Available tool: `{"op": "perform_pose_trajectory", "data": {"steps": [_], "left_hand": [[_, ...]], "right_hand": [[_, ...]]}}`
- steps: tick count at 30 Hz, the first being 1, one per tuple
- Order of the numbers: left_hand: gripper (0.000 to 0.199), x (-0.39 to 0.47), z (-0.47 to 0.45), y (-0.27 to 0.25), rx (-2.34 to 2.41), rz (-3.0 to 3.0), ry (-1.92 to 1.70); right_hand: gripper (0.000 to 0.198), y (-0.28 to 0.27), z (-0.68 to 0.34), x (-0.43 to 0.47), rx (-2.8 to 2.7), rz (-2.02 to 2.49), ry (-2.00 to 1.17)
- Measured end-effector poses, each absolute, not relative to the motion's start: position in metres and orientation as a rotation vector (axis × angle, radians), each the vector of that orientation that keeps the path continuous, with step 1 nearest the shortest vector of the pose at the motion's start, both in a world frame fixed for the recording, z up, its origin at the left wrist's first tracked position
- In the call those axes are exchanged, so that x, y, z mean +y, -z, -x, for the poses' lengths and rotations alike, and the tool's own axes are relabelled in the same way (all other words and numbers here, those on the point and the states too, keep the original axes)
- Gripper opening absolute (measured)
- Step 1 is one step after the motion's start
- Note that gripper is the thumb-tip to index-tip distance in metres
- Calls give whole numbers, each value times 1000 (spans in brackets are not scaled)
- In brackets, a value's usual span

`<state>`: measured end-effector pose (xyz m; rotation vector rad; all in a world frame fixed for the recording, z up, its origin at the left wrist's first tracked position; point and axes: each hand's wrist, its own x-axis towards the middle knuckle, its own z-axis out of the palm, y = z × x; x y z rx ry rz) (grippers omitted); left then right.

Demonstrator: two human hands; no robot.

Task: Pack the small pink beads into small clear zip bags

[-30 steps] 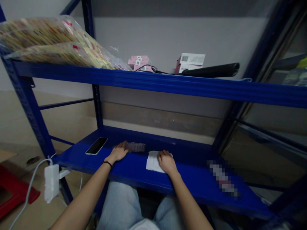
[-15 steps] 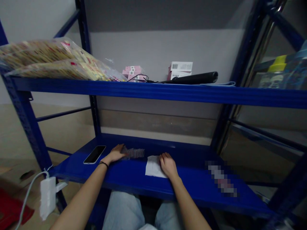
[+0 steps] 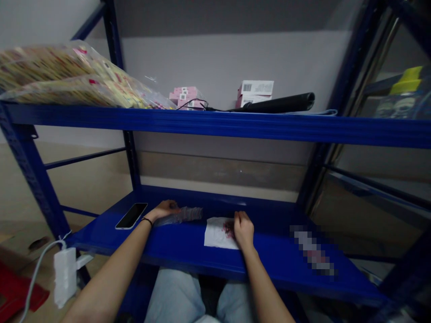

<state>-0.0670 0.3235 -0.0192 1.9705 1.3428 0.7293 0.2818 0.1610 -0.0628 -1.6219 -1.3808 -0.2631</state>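
Observation:
On the lower blue shelf, my left hand (image 3: 167,207) has its fingers curled at the left end of a row of thin, greyish pieces in clear plastic (image 3: 191,214). Loose clear plastic extends below that wrist. My right hand (image 3: 244,229) is closed, thumb against the fingers, at the right edge of a white paper sheet (image 3: 213,233). Reddish-pink print or small bits show on the sheet beside the knuckles; I cannot tell which. Whatever the right fingers hold is hidden.
A phone (image 3: 131,216) lies left of my left hand. A blurred-out item (image 3: 313,251) lies at the right. The upper shelf (image 3: 215,128) crosses above my hands, bearing plastic bags (image 3: 63,92), pink boxes (image 3: 185,96), white boxes (image 3: 257,87) and a black rod (image 3: 283,104).
My right hand has shifted right and closed more tightly, uncovering the reddish patch on the paper. My left hand has gone from lying flat on the plastic to curled fingers.

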Motion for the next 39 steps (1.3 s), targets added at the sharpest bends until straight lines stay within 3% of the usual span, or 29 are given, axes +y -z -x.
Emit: {"op": "perform_pose_trajectory", "data": {"steps": [5,10,20,39], "left_hand": [[68,302,44,9,1234,-1873,-1079],[63,230,-7,18,871,-1847,-1308],[51,153,-93,61,718,-1663,-1286],[47,150,-91,66,728,-1705,-1230]], "right_hand": [[39,61,-293,161,-1125,1527,43],[24,59,-299,143,-1543,1460,-121],[20,66,-294,118,-2020,1446,108],[21,65,-292,116,-2044,1556,166]]}}
